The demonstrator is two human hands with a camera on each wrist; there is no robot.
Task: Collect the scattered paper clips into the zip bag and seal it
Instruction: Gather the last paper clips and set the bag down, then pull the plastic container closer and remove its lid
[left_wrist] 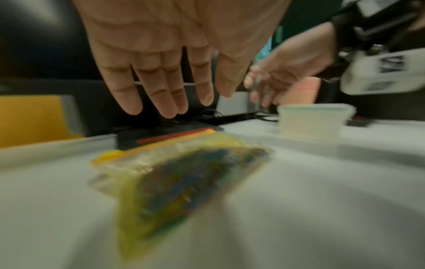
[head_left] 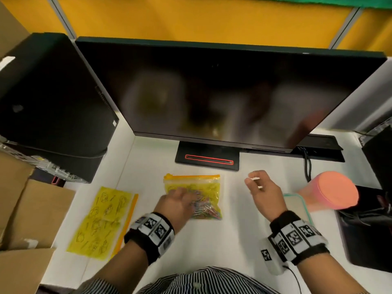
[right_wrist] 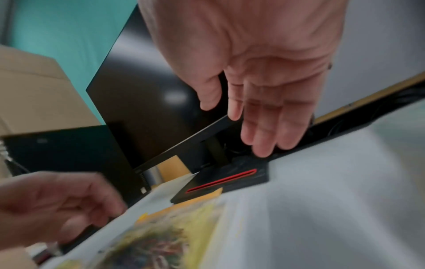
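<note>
A yellow zip bag [head_left: 203, 189] with an orange zip strip lies flat on the white desk in front of the monitor stand. Coloured paper clips [head_left: 209, 210] fill its near end. The bag [left_wrist: 184, 174] shows blurred in the left wrist view, and its corner [right_wrist: 174, 227] in the right wrist view. My left hand [head_left: 180, 200] hovers over the bag's left part with straight fingers [left_wrist: 161, 98], holding nothing. My right hand [head_left: 257, 184] is lifted to the right of the bag, fingers [right_wrist: 264, 131] relaxed and empty.
A second, flat yellow zip bag [head_left: 101, 223] lies on the left. A black monitor [head_left: 222, 92] and its stand [head_left: 207, 159] are behind. A pink cup [head_left: 331, 189] and a white container [head_left: 297, 206] sit at the right. Cardboard boxes [head_left: 27, 209] stand at the left.
</note>
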